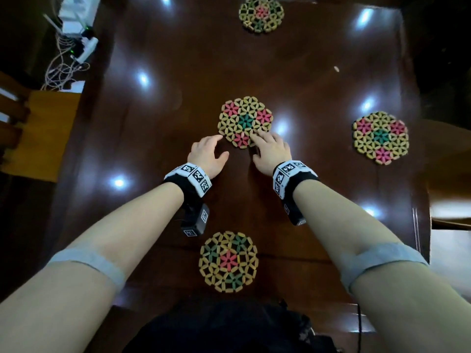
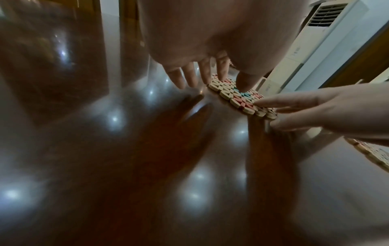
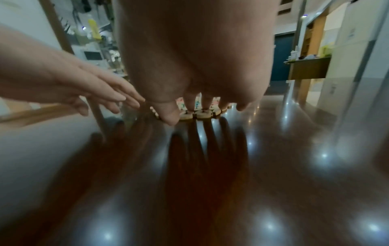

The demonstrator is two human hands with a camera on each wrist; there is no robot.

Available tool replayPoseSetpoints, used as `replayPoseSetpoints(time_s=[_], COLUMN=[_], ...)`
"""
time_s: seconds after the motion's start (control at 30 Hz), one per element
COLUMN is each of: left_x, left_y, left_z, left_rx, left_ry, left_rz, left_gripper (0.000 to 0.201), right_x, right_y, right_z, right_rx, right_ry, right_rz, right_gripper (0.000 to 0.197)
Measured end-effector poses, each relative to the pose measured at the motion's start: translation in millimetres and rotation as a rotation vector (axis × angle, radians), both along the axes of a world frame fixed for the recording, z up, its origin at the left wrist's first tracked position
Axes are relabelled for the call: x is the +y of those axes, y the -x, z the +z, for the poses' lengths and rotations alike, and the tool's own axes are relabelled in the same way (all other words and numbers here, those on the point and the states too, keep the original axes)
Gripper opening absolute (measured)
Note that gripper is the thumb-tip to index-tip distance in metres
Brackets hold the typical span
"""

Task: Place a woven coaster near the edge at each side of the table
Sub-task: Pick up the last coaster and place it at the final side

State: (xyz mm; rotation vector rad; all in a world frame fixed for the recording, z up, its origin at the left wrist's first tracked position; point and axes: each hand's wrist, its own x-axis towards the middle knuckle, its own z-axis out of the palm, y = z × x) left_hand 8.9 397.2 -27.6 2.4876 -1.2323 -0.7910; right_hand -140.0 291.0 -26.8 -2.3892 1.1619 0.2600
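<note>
Four woven coasters lie on the dark glossy table [image 1: 178, 59]: a far coaster [image 1: 261, 14] by the far edge, a right coaster [image 1: 381, 137] by the right edge, a near coaster [image 1: 228, 261] by the near edge, and a centre coaster [image 1: 245, 122] [image 2: 231, 94] [image 3: 202, 114]. My left hand [image 1: 219, 146] [image 2: 202, 73] reaches with straight fingers to the centre coaster's near-left rim. My right hand [image 1: 265, 146] [image 3: 189, 106] rests its straight fingers on the near-right rim, with the thumb down by the edge. Neither hand lifts it.
A wooden chair [image 1: 38, 128] stands off the table's left side, with a white router and tangled cables [image 1: 76, 34] behind it. Another seat [image 1: 448, 174] is at the right. A white air conditioner [image 2: 315, 41] stands beyond the table.
</note>
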Motion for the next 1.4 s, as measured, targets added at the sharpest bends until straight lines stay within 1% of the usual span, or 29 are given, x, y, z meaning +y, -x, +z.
replayPoseSetpoints(time_s=[0.1, 0.2, 0.23, 0.3, 0.4, 0.5, 0.63, 0.7, 0.8, 0.87, 0.9, 1.0, 1.1, 1.27, 1.33, 1.4], left_x=[-1, -8, -10, -16, -18, -13, 1, 8, 17, 23, 28, 52, 81, 145, 176, 207], left_y=[-5, -6, -5, -3, 0, 0, -3, -4, -7, -9, -11, -27, -48, -79, -91, -103], left_z=[-1, -2, -2, -3, -5, -4, 4, 10, 19, 28, 32, 43, 54, 76, 80, 81], left_rx=[0.086, 0.161, 0.178, 0.208, 0.218, 0.214, 0.217, 0.235, 0.369, 0.489, 0.537, 0.638, 0.723, 0.885, 0.916, 0.940], left_ry=[0.059, 0.090, 0.083, 0.041, -0.047, -0.054, -0.013, 0.041, 0.123, 0.157, 0.174, 0.263, 0.344, 0.404, 0.404, 0.394], left_rz=[0.137, 0.301, 0.349, 0.428, 0.483, 0.497, 0.434, 0.410, 0.398, 0.396, 0.392, 0.405, 0.438, 0.406, 0.383, 0.391], left_gripper=[0.057, 0.067, 0.071, 0.078, 0.078, 0.069, 0.042, 0.034, 0.034, 0.043, 0.044, 0.038, 0.038, 0.035, 0.032, 0.031], right_x=[3, 18, 23, 28, 25, 22, 29, 35, 48, 55, 61, 90, 125, 201, 240, 275], right_y=[4, 15, 19, 25, 28, 28, 27, 24, 17, 14, 12, 2, -12, -48, -67, -83], right_z=[-1, 2, 3, 2, 1, 6, 10, 13, 23, 27, 30, 38, 45, 55, 65, 72], right_rx=[-0.061, -0.056, -0.062, -0.111, -0.190, -0.209, -0.143, -0.106, -0.108, -0.175, -0.215, -0.308, -0.358, -0.421, -0.480, -0.486], right_ry=[0.050, 0.024, -0.001, -0.074, -0.226, -0.276, -0.308, -0.324, -0.300, -0.280, -0.270, -0.279, -0.332, -0.423, -0.548, -0.655], right_rz=[0.010, 0.088, 0.100, 0.055, -0.037, -0.052, -0.026, -0.059, -0.148, -0.238, -0.298, -0.505, -0.689, -0.766, -0.798, -0.808], right_gripper=[0.052, 0.053, 0.052, 0.047, 0.041, 0.037, 0.040, 0.040, 0.037, 0.038, 0.039, 0.047, 0.050, 0.049, 0.044, 0.041])
